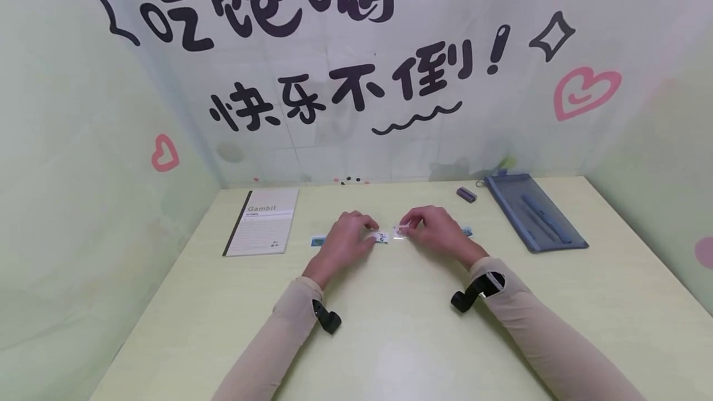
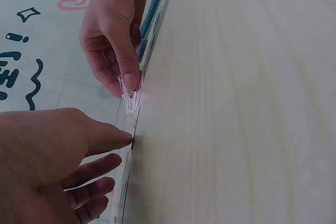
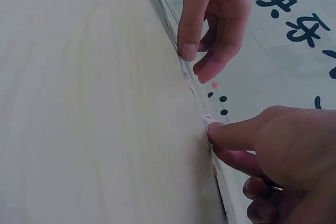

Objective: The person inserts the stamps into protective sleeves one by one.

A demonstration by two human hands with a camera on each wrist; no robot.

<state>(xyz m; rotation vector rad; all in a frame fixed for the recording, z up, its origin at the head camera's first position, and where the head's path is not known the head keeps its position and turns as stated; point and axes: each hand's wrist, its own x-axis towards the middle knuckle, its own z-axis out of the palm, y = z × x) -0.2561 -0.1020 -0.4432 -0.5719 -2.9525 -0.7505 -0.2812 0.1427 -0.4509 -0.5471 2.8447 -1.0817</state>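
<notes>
In the head view my left hand (image 1: 346,239) rests on the table, thumb and forefinger apart beside a small flat white piece with dark blue marks (image 1: 381,237). A blue-green flat piece (image 1: 318,241) shows left of that hand. My right hand (image 1: 437,228) pinches a small clear plastic piece (image 1: 399,232) between thumb and fingers. The left wrist view shows this clear piece (image 2: 130,98) as ribbed and see-through; its kind is unclear. Another blue piece (image 1: 466,231) is partly hidden behind the right hand. In the right wrist view the left hand (image 3: 215,24) has its fingertips close to the tabletop.
A notebook (image 1: 262,221) marked "Gambit" lies at the left. At the back right are a small dark purple block (image 1: 466,195) and a blue mesh zip pouch (image 1: 535,212) with pens inside. A printed cloth wall (image 1: 334,159) stands behind the table (image 1: 390,339).
</notes>
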